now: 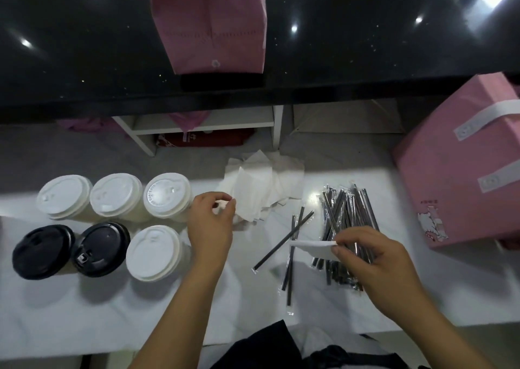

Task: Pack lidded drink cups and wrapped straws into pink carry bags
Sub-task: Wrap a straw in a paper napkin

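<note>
Several lidded cups stand at the left of the white table: white-lidded cups [166, 197] and two black-lidded cups [43, 252]. A heap of wrapped black straws [342, 208] lies right of centre, with a few loose straws [284, 240] beside it. My right hand [368, 259] pinches a folded white napkin [312, 246] just above the straw heap. My left hand [209, 222] has its fingertips pinched at the edge of a pile of white napkins [261, 185]. One pink carry bag [461, 166] stands at the right, another pink bag [213, 22] on the black counter.
A glossy black counter [84, 45] runs across the back, above the table. Under it are white shelf frames [208, 126] with pink fabric and a red package. The white table [98, 306] ends near my body, where dark clothing shows.
</note>
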Demonstrator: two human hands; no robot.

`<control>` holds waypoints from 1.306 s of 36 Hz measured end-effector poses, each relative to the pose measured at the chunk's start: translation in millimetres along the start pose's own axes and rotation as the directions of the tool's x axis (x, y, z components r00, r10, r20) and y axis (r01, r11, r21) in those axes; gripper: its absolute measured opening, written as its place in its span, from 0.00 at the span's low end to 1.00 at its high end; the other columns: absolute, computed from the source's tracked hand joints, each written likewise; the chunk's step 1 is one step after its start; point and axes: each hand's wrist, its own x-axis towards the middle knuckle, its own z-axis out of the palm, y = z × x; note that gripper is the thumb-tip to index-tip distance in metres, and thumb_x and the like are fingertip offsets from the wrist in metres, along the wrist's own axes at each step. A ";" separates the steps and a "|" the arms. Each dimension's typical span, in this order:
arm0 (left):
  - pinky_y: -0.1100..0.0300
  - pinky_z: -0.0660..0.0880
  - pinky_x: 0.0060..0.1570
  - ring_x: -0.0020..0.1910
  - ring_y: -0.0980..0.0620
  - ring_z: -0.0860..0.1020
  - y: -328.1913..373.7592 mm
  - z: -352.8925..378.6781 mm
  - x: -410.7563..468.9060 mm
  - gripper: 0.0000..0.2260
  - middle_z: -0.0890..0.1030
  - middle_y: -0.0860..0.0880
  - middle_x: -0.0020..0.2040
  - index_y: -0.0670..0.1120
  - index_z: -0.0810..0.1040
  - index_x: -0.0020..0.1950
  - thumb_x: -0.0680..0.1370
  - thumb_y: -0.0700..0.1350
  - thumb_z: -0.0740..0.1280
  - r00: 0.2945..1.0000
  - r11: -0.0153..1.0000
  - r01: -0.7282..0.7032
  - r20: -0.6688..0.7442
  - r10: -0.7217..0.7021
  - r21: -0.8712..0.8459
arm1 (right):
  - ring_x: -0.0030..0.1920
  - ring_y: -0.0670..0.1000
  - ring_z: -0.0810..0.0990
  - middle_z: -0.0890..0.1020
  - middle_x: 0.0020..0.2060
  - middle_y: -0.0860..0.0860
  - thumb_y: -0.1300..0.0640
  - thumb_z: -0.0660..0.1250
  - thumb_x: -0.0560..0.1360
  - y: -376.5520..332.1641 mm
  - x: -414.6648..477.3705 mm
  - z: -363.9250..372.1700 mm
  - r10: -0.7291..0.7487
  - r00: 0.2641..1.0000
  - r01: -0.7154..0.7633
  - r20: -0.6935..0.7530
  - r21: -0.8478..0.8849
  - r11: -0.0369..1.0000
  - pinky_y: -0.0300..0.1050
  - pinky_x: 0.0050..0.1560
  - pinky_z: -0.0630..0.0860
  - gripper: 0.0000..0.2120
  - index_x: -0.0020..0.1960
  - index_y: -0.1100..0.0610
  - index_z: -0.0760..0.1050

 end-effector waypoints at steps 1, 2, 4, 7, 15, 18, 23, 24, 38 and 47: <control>0.67 0.69 0.43 0.46 0.58 0.76 1.8 -1.8 -1.6 0.03 0.79 0.54 0.50 0.52 0.80 0.45 0.76 0.44 0.72 1.000 1.000 -0.019 -0.005 0.019 0.007 | 0.45 0.46 0.82 0.83 0.45 0.42 0.67 0.73 0.72 0.3 0.5 -0.6 -0.008 1.000 0.008 0.002 0.000 1.000 0.37 0.36 0.77 0.10 0.44 0.52 0.84; 0.64 0.70 0.43 0.46 0.57 0.77 4.3 -3.8 -3.7 0.03 0.79 0.54 0.49 0.52 0.80 0.45 0.76 0.44 0.71 0.999 0.999 -0.038 -0.008 0.038 0.013 | 0.45 0.46 0.82 0.83 0.45 0.42 0.67 0.73 0.72 0.8 1.2 -1.4 -0.014 1.000 0.014 0.005 0.005 1.000 0.38 0.36 0.78 0.10 0.44 0.52 0.84; 0.59 0.74 0.44 0.46 0.55 0.79 10.3 -7.6 -8.7 0.03 0.80 0.55 0.48 0.51 0.80 0.46 0.77 0.44 0.71 0.997 0.997 -0.075 -0.011 0.076 0.027 | 0.46 0.45 0.82 0.83 0.46 0.43 0.67 0.73 0.72 1.3 2.0 -3.9 -0.031 0.999 0.031 0.014 0.027 0.999 0.41 0.38 0.79 0.11 0.44 0.51 0.84; 0.61 0.76 0.47 0.48 0.55 0.81 20.2 -11.1 -15.9 0.03 0.83 0.57 0.46 0.52 0.80 0.46 0.77 0.44 0.71 0.992 0.993 -0.116 0.041 0.116 -0.006 | 0.52 0.46 0.82 0.83 0.49 0.42 0.66 0.75 0.71 2.6 3.9 -8.1 -0.070 0.997 0.069 0.022 0.034 0.997 0.43 0.48 0.80 0.13 0.42 0.47 0.85; 0.62 0.76 0.51 0.57 0.52 0.82 58.2 -4.9 -47.1 0.06 0.85 0.46 0.55 0.41 0.75 0.40 0.71 0.32 0.69 0.795 0.834 0.265 0.599 0.094 -0.483 | 0.65 0.42 0.75 0.77 0.65 0.38 0.60 0.76 0.66 -13.1 6.8 -33.0 -0.010 0.965 -0.063 0.261 0.268 0.961 0.49 0.54 0.77 0.04 0.39 0.53 0.85; 0.59 0.75 0.42 0.49 0.46 0.80 66.8 0.9 -56.9 0.06 0.83 0.39 0.56 0.43 0.74 0.40 0.67 0.36 0.70 0.600 0.778 0.431 0.789 0.131 -0.457 | 0.66 0.44 0.76 0.78 0.66 0.43 0.63 0.77 0.65 -13.1 10.5 -42.9 0.029 0.963 -0.138 0.267 0.399 0.907 0.44 0.55 0.79 0.06 0.41 0.61 0.84; 0.57 0.64 0.37 0.40 0.47 0.68 73.8 15.8 -72.4 0.07 0.78 0.41 0.45 0.46 0.74 0.40 0.67 0.39 0.71 0.499 0.743 0.517 0.855 0.142 -0.425 | 0.54 0.49 0.83 0.85 0.54 0.50 0.69 0.72 0.68 -6.3 14.5 -53.3 0.132 0.971 -0.213 0.198 0.470 0.857 0.38 0.51 0.79 0.04 0.42 0.66 0.81; 0.59 0.65 0.37 0.40 0.49 0.70 75.6 17.7 -75.0 0.07 0.80 0.43 0.46 0.45 0.73 0.41 0.68 0.37 0.70 0.492 0.740 0.520 0.858 0.148 -0.425 | 0.48 0.48 0.83 0.86 0.49 0.50 0.68 0.72 0.67 -5.6 13.4 -54.0 0.136 0.972 -0.213 0.191 0.478 0.852 0.37 0.48 0.79 0.04 0.42 0.65 0.81; 0.58 0.78 0.44 0.42 0.50 0.81 77.9 36.7 -92.7 0.13 0.83 0.48 0.40 0.45 0.75 0.50 0.73 0.31 0.72 0.600 0.900 0.285 0.794 0.100 -0.329 | 0.33 0.46 0.79 0.83 0.36 0.54 0.70 0.71 0.72 6.8 -0.2 -45.1 0.200 0.980 -0.170 -0.007 0.495 0.852 0.34 0.29 0.73 0.08 0.47 0.59 0.82; 0.55 0.76 0.48 0.42 0.47 0.82 64.3 36.5 -78.6 0.13 0.82 0.46 0.40 0.47 0.80 0.54 0.73 0.34 0.75 0.554 0.939 0.212 0.824 0.113 -0.272 | 0.39 0.55 0.79 0.82 0.40 0.67 0.66 0.74 0.71 15.8 -9.0 -44.3 0.228 0.965 -0.256 0.127 0.285 0.924 0.52 0.43 0.74 0.03 0.42 0.60 0.85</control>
